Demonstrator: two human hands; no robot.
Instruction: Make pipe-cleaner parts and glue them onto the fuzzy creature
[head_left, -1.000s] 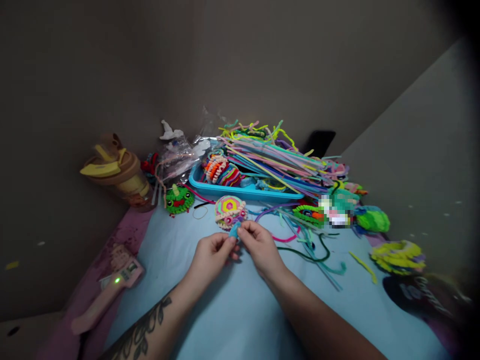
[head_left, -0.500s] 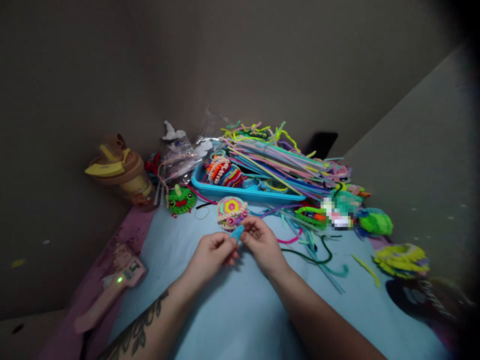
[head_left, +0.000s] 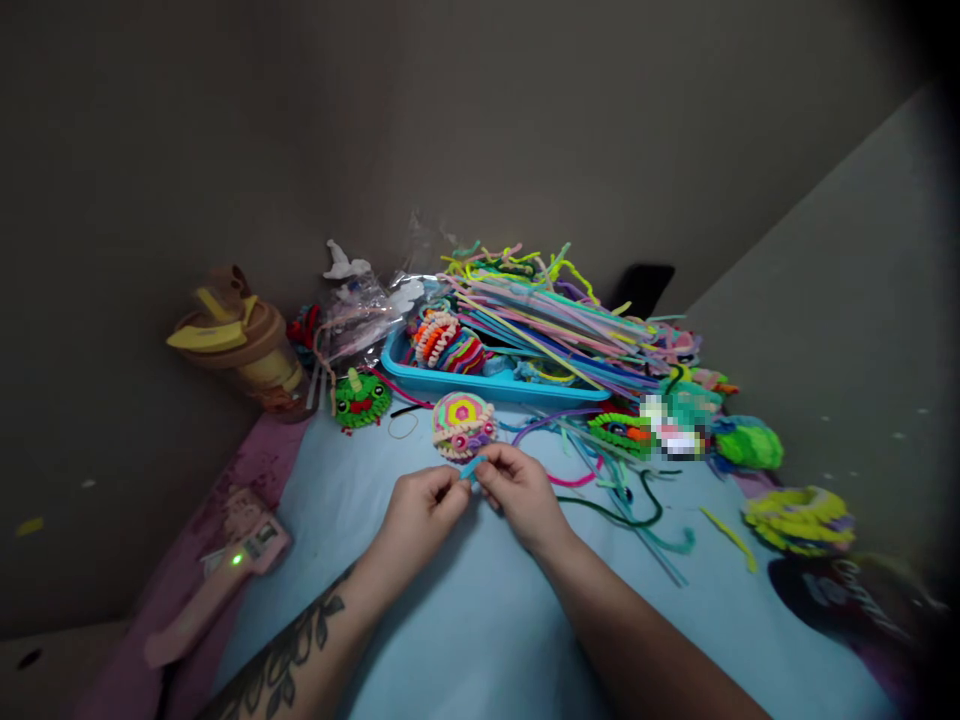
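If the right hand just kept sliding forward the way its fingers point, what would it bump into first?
Probably the round pink-and-yellow coiled piece, which lies just beyond the right hand and the small blue piece it pinches with the left hand. Depth is hard to judge.

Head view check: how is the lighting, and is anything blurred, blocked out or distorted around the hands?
Head view: dim room, the light falling mostly on the blue table cover; corners vignette to black at right; wide-angle bending at the edges; a pixelated patch masks something beside the pipe cleaner pile; left hand and right hand are fairly sharp, pinching a small blue piece.
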